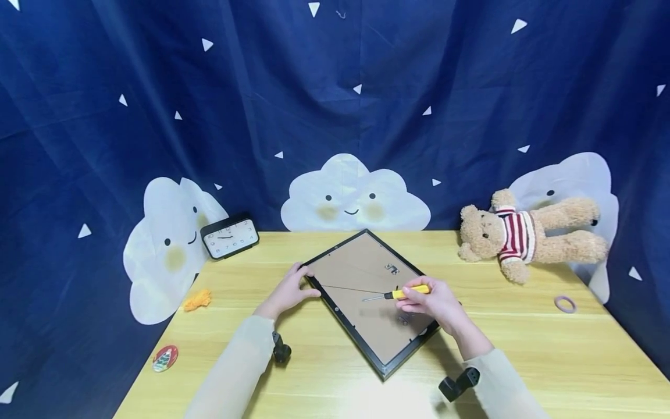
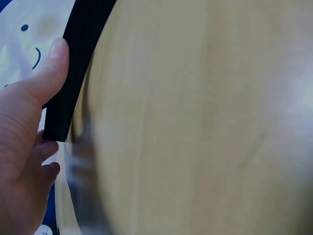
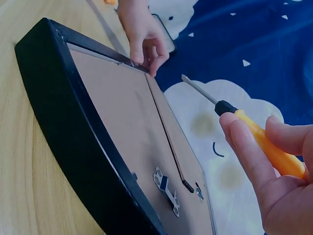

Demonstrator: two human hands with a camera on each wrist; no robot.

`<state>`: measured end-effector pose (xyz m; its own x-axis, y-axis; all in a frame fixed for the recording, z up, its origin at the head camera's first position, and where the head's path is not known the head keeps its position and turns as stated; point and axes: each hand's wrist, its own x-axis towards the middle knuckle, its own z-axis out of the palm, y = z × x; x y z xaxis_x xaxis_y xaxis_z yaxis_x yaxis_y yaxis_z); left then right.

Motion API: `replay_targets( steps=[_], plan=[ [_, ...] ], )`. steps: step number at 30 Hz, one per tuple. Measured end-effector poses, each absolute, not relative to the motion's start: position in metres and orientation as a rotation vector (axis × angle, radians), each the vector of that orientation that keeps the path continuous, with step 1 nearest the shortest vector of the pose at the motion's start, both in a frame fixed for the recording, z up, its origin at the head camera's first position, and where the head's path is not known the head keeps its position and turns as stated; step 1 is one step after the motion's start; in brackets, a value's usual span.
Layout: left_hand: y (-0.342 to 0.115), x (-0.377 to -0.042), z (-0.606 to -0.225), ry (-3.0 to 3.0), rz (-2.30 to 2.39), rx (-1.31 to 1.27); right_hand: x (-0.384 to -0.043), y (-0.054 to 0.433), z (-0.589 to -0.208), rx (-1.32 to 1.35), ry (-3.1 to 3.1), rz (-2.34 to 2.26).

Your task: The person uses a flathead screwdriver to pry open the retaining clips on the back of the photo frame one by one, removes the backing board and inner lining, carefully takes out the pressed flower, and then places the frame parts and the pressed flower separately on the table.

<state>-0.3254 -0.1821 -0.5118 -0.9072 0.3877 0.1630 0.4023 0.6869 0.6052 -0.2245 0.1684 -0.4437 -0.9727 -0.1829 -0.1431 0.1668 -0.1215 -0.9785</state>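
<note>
A black picture frame (image 1: 361, 340) lies face down on the table, turned cornerwise, its brown backing board (image 1: 361, 262) upward with metal hangers (image 3: 166, 191) on it. My left hand (image 1: 290, 291) grips the frame's left corner; in the left wrist view the thumb (image 2: 56, 61) lies along the black edge, with other fingers around the corner. Above the board, my right hand (image 1: 431, 302) holds a flat-tipped screwdriver (image 1: 410, 292) by its yellow handle between thumb and fingers. Its metal shaft points left, apart from the board. A thin dark line crosses the backing from the left corner.
A black-rimmed clock (image 1: 230, 237) stands at the back left. Orange yarn (image 1: 197, 299) and a round tree-patterned piece (image 1: 165, 358) lie along the left edge. On the right are a teddy bear (image 1: 523, 233) and a purple ring (image 1: 565, 304). A blue curtain (image 1: 335, 116) hangs behind.
</note>
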Motion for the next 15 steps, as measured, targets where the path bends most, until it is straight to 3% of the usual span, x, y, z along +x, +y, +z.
replay_targets(
  steps=[15],
  plan=[
    [-0.172, -0.274, -0.505, -2.849, -1.048, -0.716, -0.229, 0.161, -0.446, 0.003, 1.922, -2.208]
  ],
)
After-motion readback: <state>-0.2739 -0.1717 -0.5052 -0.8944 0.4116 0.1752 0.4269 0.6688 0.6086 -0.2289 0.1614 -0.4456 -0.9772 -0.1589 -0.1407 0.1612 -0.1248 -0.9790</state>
